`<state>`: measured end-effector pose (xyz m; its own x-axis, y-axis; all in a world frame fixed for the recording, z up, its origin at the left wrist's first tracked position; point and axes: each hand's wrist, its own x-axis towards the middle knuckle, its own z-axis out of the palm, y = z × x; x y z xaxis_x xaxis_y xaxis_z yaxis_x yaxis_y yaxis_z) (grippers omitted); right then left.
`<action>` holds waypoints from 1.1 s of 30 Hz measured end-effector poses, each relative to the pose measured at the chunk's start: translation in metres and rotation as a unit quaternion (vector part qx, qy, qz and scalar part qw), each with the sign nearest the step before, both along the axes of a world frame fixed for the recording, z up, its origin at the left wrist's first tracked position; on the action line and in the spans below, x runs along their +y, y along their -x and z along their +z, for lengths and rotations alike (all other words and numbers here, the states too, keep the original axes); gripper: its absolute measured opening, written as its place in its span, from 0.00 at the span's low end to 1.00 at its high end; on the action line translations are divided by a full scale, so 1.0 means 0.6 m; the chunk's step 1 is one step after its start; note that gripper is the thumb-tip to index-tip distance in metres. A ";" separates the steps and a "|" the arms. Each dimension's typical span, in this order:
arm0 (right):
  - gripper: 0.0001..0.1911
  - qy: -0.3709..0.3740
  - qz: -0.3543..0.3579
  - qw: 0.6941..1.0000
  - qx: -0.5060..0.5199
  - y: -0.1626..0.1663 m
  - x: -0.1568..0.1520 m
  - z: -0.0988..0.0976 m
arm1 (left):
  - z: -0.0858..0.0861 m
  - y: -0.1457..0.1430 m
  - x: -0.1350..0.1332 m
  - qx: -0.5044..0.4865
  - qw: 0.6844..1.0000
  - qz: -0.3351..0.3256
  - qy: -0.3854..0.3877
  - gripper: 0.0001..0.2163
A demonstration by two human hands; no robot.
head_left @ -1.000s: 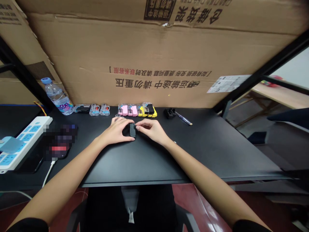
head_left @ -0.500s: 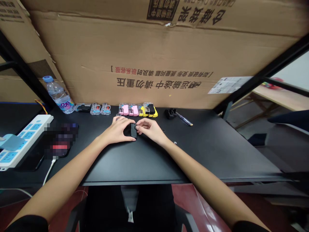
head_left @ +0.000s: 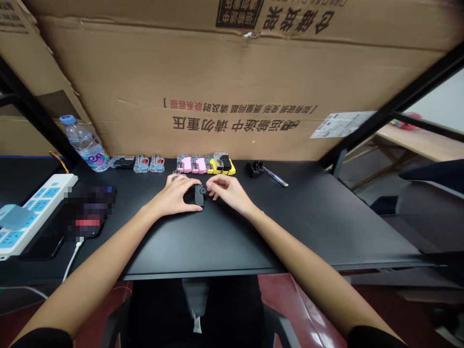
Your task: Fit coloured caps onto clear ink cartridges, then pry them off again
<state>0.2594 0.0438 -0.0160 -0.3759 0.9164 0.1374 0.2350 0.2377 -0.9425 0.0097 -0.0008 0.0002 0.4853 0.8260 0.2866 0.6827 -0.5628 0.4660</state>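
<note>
Black part point(head_left: 199, 198) on tabletop point(head_left: 174, 256), long axis near-to-far edge, left hand point(head_left: 176, 195) nearer, pinching its ends, right hand point(head_left: 229, 192) just off its right side, fingertips bunched, can't tell if holding anything.

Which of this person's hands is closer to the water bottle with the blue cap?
Left. The left hand is right of the water bottle and nearer the camera, gripping a small black part; the right hand is farther away, on that part's right side.
</note>
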 end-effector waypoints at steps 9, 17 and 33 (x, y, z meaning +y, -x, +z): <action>0.13 -0.162 -0.117 0.912 -0.358 -0.092 0.042 0.038 | 0.006 0.001 -0.002 0.006 1.000 0.014 0.018 0.30; 0.17 -0.200 -0.075 0.881 -0.421 -0.077 0.036 0.029 | 0.007 -0.001 -0.007 0.006 1.000 -0.005 0.012 0.29; 0.15 -0.227 -0.094 0.882 -0.402 -0.074 0.035 0.017 | 0.003 0.000 -0.003 0.001 1.000 -0.010 0.010 0.29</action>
<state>0.3038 0.0649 -0.0060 -0.3660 0.8922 0.2644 0.8594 0.4331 -0.2717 0.0097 -0.0029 0.0021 0.5015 0.8225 0.2685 0.6728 -0.5658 0.4766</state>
